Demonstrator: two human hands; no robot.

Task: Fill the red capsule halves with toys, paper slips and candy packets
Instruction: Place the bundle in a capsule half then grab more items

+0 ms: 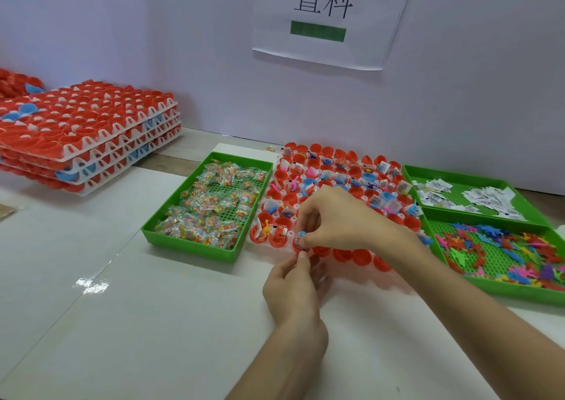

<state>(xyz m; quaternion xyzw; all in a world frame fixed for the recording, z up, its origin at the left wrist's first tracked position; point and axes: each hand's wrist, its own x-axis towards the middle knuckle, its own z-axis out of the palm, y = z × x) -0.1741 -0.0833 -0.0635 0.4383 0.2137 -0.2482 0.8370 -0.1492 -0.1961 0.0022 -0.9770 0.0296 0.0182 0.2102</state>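
Pinching a blurred blue-white item (301, 237) over a red capsule half (296, 248), right hand (339, 219); left hand (293, 289) grip hidden, unclear.

A packing workshop: stacked white trays (101, 147) of red capsule halves (91, 115) at the left, green bins (189, 248) of candy packets (214, 204), paper slips (489, 199) and toys (504, 246) mid-frame, a printed station sign (330, 51) on the partition (183, 48) above.

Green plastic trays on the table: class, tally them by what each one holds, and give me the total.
Green plastic tray on the left, holding clear candy packets: 1
Green plastic tray at the back right, holding white paper slips: 1
Green plastic tray at the front right, holding coloured plastic toys: 1
Total: 3
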